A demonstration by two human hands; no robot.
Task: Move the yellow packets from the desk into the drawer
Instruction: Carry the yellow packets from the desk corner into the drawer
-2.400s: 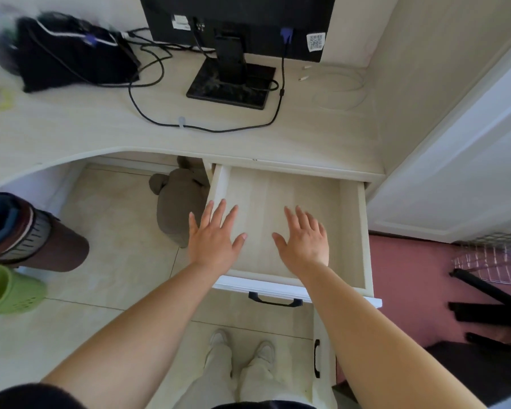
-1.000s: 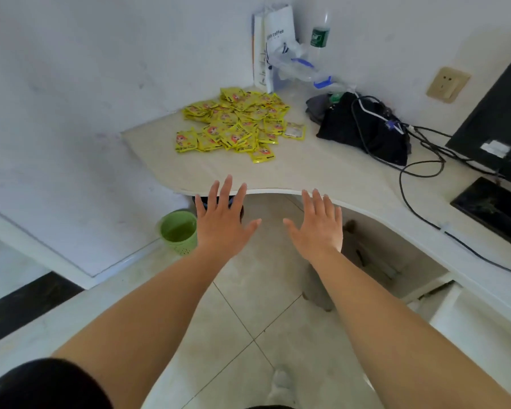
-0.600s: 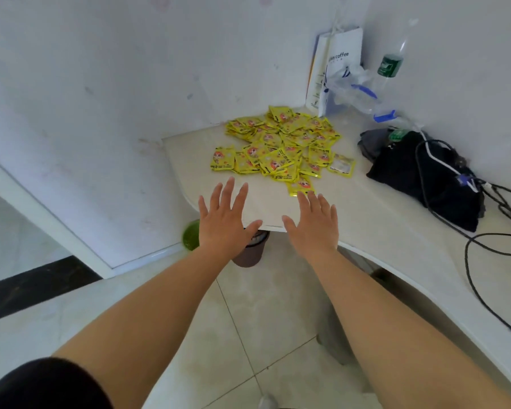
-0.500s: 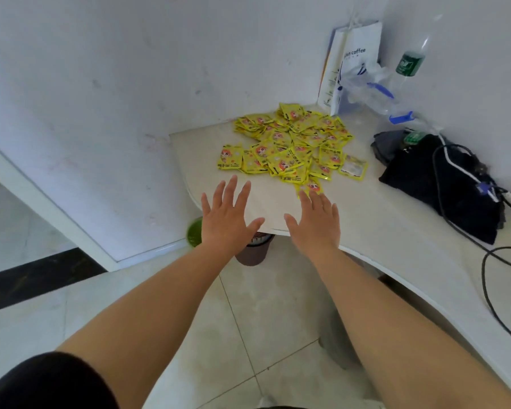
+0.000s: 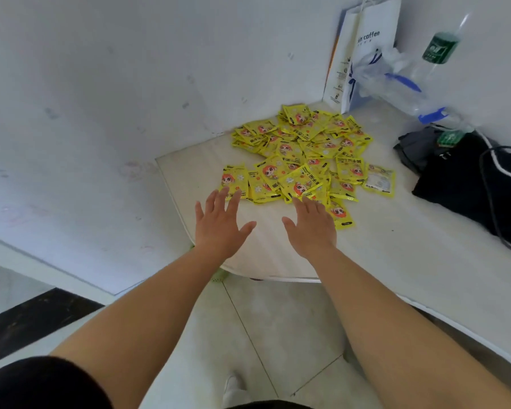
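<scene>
Black sleeve (image 5: 42, 385) fabric covers the upper left arm at the lower-left corner. A white wall (image 5: 86, 113) closes off the left side, with a tiled floor (image 5: 263, 335) below.

Left hand (image 5: 219, 222): palm down over the near left corner of the desk (image 5: 278, 255), fingers straight and spread, grasping nothing. Its fingertips overlap the near edge of the leftmost packet in this view; contact cannot be confirmed.

Yellow packets (image 5: 304, 154): a loose, overlapping heap lying on the desk toward its back corner, just beyond both hands. All packets seen are on the desk surface.

Right hand (image 5: 310, 228): palm down, fingers straight and close together, grasping nothing. Its fingertips reach the near edge of the heap, and one packet lies just beside its outer edge. Contact cannot be confirmed.

Right of the heap lies one paler packet (image 5: 379, 180), label side differing from the rest. Behind the heap a white paper bag (image 5: 366, 48) stands against the wall, with a crumpled clear plastic bag (image 5: 390, 81) beside it and a plastic bottle (image 5: 440, 48) with a green label further right. A black bag (image 5: 469, 184) rests on the desk at the far right, well apart from both hands.
</scene>
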